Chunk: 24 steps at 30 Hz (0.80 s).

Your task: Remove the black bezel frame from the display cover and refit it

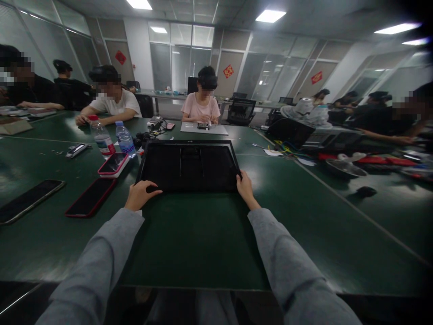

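Observation:
A wide black monitor point(162, 167) with a thin raised frame lies at a low angle on the green table in front of me. A darker upright shape shows in its middle; whether that is a part or a reflection, I cannot tell. My left hand point(139, 194) grips its near left corner, thumb along the near edge and fingers partly hidden. On the opposite side, my right hand point(245, 186) holds the right edge close to the near corner, with the thumb on top. Left of the monitor rests a pink-edged phone point(115, 163) on a white item.
Two plastic bottles point(125, 139) stand beyond the phones. A red-cased phone point(90, 197) and a larger dark phone point(30, 201) lie at left. Cables point(284, 149) and a metal bowl point(347, 168) are at right. Across the table a person in pink point(201, 106) handles small parts.

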{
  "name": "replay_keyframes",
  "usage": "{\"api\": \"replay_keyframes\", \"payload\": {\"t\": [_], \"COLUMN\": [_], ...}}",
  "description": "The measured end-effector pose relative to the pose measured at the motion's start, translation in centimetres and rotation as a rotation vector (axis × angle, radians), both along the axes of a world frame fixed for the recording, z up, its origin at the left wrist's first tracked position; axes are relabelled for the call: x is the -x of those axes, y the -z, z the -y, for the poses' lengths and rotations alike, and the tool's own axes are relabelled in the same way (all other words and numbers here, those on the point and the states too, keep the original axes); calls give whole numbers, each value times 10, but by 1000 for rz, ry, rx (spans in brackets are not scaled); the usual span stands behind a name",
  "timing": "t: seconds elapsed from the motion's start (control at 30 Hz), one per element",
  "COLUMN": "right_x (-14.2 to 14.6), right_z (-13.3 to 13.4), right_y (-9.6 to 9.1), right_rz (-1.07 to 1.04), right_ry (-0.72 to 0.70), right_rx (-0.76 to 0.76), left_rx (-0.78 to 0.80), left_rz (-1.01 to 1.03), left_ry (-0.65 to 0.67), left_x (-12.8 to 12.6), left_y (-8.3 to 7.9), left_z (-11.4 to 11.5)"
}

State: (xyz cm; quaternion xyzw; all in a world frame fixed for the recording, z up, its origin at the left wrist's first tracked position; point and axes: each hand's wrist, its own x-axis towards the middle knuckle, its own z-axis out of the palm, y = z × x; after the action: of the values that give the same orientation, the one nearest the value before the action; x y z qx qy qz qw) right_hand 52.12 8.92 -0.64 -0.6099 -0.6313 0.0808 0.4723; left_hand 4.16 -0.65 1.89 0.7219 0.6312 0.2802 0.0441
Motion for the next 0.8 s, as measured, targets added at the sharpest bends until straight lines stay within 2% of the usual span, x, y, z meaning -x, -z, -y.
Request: {"api": "replay_keyframes", "payload": {"t": [0.17, 0.53, 0.8], "right_x": [-2, -8, -9], "right_z": [-10, -14, -19], "right_y": [7, 14, 17], "right_rz": [14, 36, 26], "right_ry": [-1, 8, 9], "right_rx": [-38, -31, -1], "left_rx": [35, 63, -37], "left_rz": [-38, -58, -82], "left_ry": [-23, -31, -77], "left_x": [-3, -8, -9], "left_y": [-5, -12, -9], "left_z": [4, 7, 6]}}
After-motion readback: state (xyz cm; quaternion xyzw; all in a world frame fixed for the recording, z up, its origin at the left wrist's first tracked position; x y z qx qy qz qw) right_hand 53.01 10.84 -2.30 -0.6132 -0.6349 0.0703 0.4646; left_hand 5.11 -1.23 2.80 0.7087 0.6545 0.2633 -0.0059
